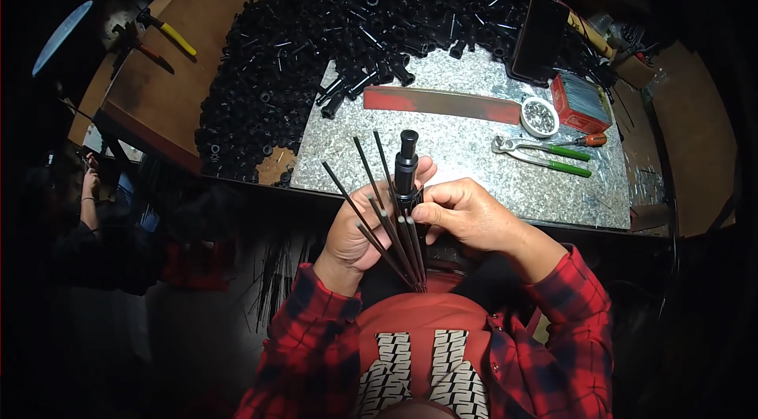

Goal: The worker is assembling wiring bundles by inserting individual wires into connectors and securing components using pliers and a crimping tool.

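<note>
Head view shows the black tube [406,170] at the surface's [568,202] near edge, left hand [354,228] curled around it, right hand [472,218] pinching its lower end; keeping the splayed rods [338,186] clear should help.

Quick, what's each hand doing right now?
Left hand: holding the black rod assembly.
Right hand: pinched shut on the same assembly.

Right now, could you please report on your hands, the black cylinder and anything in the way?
Left hand behind black cylinder, grip partly hidden. Right hand pinching at cylinder's lower end. Slim black rods crossing in front of left palm.
</note>
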`<act>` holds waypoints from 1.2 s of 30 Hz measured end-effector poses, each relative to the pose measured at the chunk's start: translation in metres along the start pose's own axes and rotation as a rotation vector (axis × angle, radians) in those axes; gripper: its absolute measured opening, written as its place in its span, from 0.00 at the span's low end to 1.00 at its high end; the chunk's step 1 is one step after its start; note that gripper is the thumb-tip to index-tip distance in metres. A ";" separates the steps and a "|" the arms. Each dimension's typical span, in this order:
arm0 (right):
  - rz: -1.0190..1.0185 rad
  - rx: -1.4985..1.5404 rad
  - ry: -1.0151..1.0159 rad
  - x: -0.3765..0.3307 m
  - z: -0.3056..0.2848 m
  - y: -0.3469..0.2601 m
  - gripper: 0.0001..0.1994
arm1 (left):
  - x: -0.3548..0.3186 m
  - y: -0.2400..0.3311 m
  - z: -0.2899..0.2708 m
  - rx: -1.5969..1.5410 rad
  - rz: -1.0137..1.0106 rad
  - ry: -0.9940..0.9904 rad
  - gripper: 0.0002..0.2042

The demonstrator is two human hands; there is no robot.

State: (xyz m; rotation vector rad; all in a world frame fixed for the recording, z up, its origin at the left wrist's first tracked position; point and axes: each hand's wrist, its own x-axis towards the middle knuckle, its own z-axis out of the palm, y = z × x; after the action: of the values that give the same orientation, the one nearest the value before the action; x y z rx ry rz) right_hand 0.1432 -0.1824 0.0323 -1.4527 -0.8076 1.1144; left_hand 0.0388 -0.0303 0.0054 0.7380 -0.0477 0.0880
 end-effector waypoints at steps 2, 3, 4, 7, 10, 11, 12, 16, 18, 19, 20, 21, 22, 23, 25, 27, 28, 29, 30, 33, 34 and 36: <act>-0.018 0.000 -0.005 -0.001 -0.001 -0.001 0.12 | 0.000 0.000 0.000 -0.088 -0.009 -0.023 0.24; -0.037 0.001 -0.009 -0.001 0.000 -0.002 0.12 | -0.001 -0.005 -0.003 -0.088 0.021 -0.001 0.24; -0.037 0.001 -0.008 -0.001 0.001 -0.002 0.12 | -0.002 -0.005 -0.004 -0.087 0.021 -0.001 0.24; -0.035 0.018 -0.014 0.000 0.000 -0.002 0.12 | -0.003 -0.005 -0.005 -0.062 0.030 0.024 0.23; -0.041 0.052 -0.017 0.001 0.000 0.000 0.12 | -0.002 -0.005 -0.005 -0.067 0.008 0.010 0.25; -0.052 0.054 -0.002 0.001 0.001 0.001 0.12 | -0.002 -0.004 -0.004 -0.106 -0.015 -0.020 0.26; -0.062 0.056 0.015 0.001 0.002 0.001 0.13 | -0.002 -0.004 -0.003 -0.147 -0.039 -0.050 0.26; -0.087 0.046 0.018 0.002 0.000 -0.003 0.13 | -0.001 0.001 -0.003 -0.047 -0.124 -0.028 0.33; -0.077 0.037 -0.029 0.005 0.000 -0.004 0.12 | -0.001 0.002 -0.005 -0.066 -0.144 -0.032 0.32; -0.079 0.036 -0.033 0.006 0.001 -0.004 0.12 | -0.002 0.002 -0.006 -0.073 -0.120 -0.030 0.33; -0.104 0.047 -0.016 0.007 0.002 -0.005 0.12 | -0.003 0.003 -0.006 -0.079 -0.094 -0.028 0.33; -0.127 0.059 -0.001 0.009 0.004 -0.005 0.11 | 0.001 0.004 -0.004 -0.093 -0.054 -0.026 0.30; -0.129 0.058 -0.008 0.010 0.006 -0.005 0.11 | 0.001 0.004 -0.003 -0.091 -0.049 -0.022 0.30; -0.170 0.014 0.016 0.011 0.008 -0.006 0.11 | -0.001 0.005 -0.002 -0.081 0.049 0.011 0.28; -0.218 -0.030 0.034 0.015 0.012 -0.008 0.11 | -0.004 0.015 0.015 -0.010 0.178 0.128 0.17; -0.281 -0.130 0.185 0.022 0.020 -0.007 0.12 | -0.011 0.012 0.007 0.116 0.270 0.233 0.15; -0.287 -0.128 0.167 0.027 0.024 -0.008 0.12 | -0.015 0.012 0.006 0.237 0.353 0.334 0.14; -0.327 -0.208 0.216 0.031 0.029 -0.010 0.13 | -0.015 0.009 0.009 0.226 0.454 0.344 0.13; -0.368 -0.290 0.268 0.034 0.032 -0.011 0.14 | -0.016 0.010 0.007 0.233 0.466 0.352 0.13; -0.533 -0.381 0.337 0.044 0.041 -0.010 0.13 | -0.021 0.012 0.004 0.421 0.655 0.255 0.21; -0.537 -0.379 0.325 0.046 0.044 -0.011 0.13 | -0.025 0.016 0.011 0.569 0.657 0.265 0.20; -0.608 -0.398 0.359 0.049 0.049 -0.012 0.13 | -0.028 0.022 0.015 0.712 0.546 0.434 0.15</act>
State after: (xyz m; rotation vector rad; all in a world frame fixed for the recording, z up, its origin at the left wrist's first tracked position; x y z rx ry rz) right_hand 0.1140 -0.1179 0.0353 -1.5162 -1.1453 0.2312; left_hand 0.0090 -0.0257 0.0291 1.3867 0.2091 0.8161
